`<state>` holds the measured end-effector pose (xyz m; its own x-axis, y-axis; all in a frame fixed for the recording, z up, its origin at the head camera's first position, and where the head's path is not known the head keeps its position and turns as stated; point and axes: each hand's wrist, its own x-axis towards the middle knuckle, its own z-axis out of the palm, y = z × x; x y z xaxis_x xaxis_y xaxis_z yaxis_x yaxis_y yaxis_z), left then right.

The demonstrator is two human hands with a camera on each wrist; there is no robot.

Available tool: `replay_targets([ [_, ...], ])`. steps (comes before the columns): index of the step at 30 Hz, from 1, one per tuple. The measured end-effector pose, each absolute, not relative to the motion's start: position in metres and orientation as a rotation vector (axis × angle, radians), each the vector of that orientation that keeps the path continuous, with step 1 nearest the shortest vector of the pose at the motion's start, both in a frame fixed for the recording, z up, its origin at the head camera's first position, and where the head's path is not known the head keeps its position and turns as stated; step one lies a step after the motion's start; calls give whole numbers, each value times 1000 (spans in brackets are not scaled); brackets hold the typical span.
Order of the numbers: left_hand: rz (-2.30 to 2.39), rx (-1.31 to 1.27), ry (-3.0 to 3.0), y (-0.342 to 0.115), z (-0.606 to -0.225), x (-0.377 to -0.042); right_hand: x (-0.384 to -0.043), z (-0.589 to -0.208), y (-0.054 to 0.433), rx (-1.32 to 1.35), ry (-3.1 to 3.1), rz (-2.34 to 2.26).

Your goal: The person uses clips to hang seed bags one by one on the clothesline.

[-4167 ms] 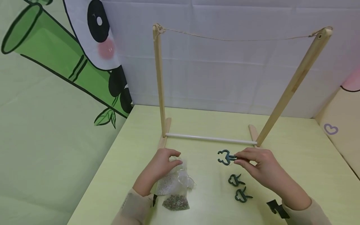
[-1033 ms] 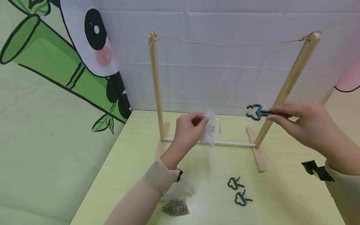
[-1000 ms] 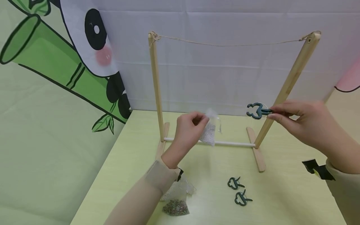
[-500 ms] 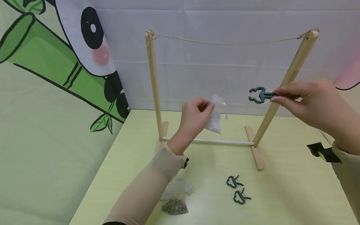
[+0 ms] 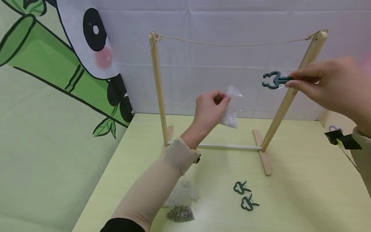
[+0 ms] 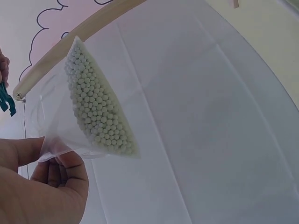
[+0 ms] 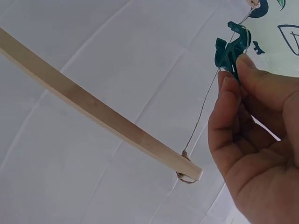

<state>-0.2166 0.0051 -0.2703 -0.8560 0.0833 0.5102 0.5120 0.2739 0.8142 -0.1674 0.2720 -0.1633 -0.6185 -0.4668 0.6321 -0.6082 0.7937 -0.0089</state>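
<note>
Spreading behind everything, a pale cloth [image 5: 226, 19] meets the back edge of a light table [image 5: 307, 190]. On the table stands a wooden frame [image 5: 158, 83], its two posts joined low down by a white rod [image 5: 229, 146] and at their tops by a slightly sagging string [image 5: 226, 45]. The left hand [image 5: 211, 108] pinches the top of a clear bag of white beads [image 5: 229, 118], raised off the table and lower than the string. The right hand [image 5: 327, 82], overlapping one post in the head view, pinches the handles of a green clip [image 5: 276, 80] whose prongs stand apart. Below the left sleeve lie a bag of dark mixed bits [image 5: 180, 213] and a partly hidden pale bag [image 5: 173, 197]. Smallest, two more green clips [image 5: 248, 203] rest near each other on the table.
</note>
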Motion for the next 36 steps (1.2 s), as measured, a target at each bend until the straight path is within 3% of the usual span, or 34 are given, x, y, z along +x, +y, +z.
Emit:
replay_targets([
  [36,-1569,-521,-2234,53,-224,-252,-205,-105,277,656,-2447,96],
])
